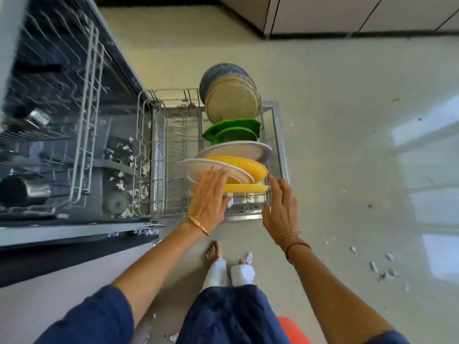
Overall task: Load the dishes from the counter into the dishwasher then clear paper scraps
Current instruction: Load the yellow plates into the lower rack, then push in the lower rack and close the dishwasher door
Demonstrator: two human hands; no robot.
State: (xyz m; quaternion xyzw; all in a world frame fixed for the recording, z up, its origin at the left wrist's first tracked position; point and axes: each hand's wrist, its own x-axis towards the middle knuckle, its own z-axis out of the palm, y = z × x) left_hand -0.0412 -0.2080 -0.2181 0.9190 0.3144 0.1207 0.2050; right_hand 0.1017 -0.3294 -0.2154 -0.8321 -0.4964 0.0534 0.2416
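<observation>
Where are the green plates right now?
The green plates stand on edge in the pulled-out dishwasher rack, between the beige plates behind and a white plate in front.

Two hands reach in from six o'clock: the left hand [210, 197] and the right hand [280, 207]. The lower rack [159, 155] holds one row of plates set on edge. From twelve o'clock toward six it counts one blue plate [218, 70], at least two beige plates [231, 103], two green plates [231, 130], two white plates [238, 150] and two yellow plates [243, 165]. Further plates behind may be hidden. Paper scraps [382, 266] lie in two clusters, one at three o'clock on the floor [335, 120], one at nine o'clock inside the dishwasher [111, 184]; the pieces are too many and small to count. Two bare feet [213, 249] show at six o'clock.
</observation>
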